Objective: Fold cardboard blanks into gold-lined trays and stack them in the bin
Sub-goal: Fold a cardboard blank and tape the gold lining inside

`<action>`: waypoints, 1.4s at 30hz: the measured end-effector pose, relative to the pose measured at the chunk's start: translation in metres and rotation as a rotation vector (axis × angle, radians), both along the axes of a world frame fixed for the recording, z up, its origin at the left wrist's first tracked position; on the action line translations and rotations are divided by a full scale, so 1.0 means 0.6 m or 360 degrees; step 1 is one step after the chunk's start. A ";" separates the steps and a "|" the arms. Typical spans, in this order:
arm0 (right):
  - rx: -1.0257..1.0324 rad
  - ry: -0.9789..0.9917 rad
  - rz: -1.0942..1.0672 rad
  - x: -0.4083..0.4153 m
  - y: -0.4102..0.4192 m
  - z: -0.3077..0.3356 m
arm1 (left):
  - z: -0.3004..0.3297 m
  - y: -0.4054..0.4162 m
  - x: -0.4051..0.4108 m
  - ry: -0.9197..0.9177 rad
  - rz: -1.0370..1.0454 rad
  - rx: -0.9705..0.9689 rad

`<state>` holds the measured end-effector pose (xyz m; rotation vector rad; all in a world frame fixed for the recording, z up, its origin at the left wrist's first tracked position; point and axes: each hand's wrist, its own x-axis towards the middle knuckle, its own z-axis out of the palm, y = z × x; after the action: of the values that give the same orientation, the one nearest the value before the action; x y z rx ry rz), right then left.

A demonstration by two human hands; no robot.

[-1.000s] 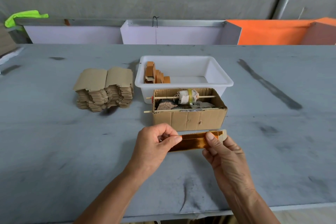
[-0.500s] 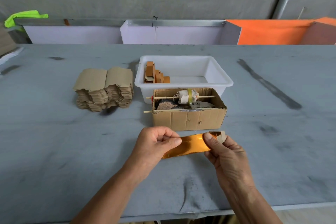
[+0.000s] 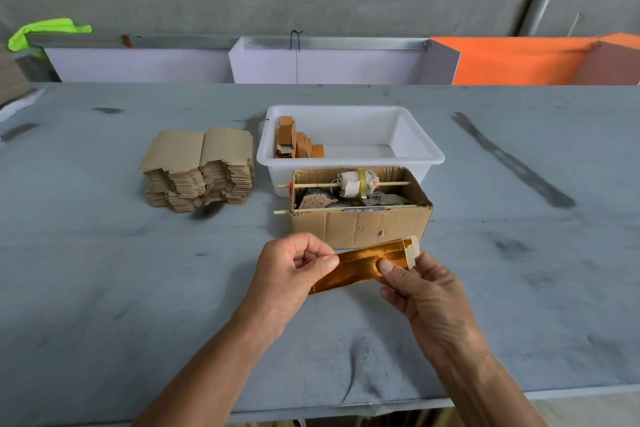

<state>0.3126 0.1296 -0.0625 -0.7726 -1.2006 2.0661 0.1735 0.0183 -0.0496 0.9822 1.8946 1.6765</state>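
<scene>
Left hand: the left hand [image 3: 294,265] is curled, its thumb and fingers pinching the left end of the tray [image 3: 360,265], with the thumb tip lying on the gold lining.
Right hand: the right hand [image 3: 420,291] holds the tray's right end, thumb pressed flat onto the gold face and the other fingers wrapped underneath.
Tray: a long, narrow gold-lined strip of cardboard, held between both hands just above the surface [image 3: 104,288], tilted so its right end sits higher; a plain cardboard flap [image 3: 412,252] stands up at that right end.
Position: the tray is just in front of the cardboard box [image 3: 360,227], on the near side of it.
Bin: a white plastic bin [image 3: 349,135] stands behind the box and touches it; a few folded brown trays [image 3: 296,142] lean in a row at its left end.
Blanks: a thick stack of flat cardboard blanks [image 3: 199,170] sits to the left of the bin, near but apart from it.
Box contents: two thin wooden sticks [image 3: 346,184] run across the box, one carrying a cloth-wrapped roll [image 3: 356,182]; scraps lie beneath.
Background: white and orange panels [image 3: 346,62] line the far edge of the surface, with a bright green cloth [image 3: 45,29] at the far left.
</scene>
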 end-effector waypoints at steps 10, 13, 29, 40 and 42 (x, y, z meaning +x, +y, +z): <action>0.0266 0.0150 -0.0016 0.005 0.007 0.002 | -0.001 -0.011 -0.006 0.0934 -0.0078 0.0200; 0.0660 0.0118 -0.0042 0.010 0.010 0.006 | -0.006 -0.017 -0.010 0.1604 0.0000 0.0195; 0.1350 -0.0102 0.0013 0.014 0.004 0.006 | -0.012 -0.022 -0.011 0.1838 0.0150 0.0175; 0.0957 -0.0140 0.0018 0.011 0.007 0.004 | -0.004 -0.014 -0.005 0.0482 -0.0063 0.0006; 0.0897 -0.0149 0.0016 0.011 0.007 0.006 | -0.005 -0.012 -0.006 0.0349 -0.0075 -0.0053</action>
<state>0.3189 0.1336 -0.0592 -0.5903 -1.7308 1.5827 0.1700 0.0111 -0.0527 1.2307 2.0117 1.5600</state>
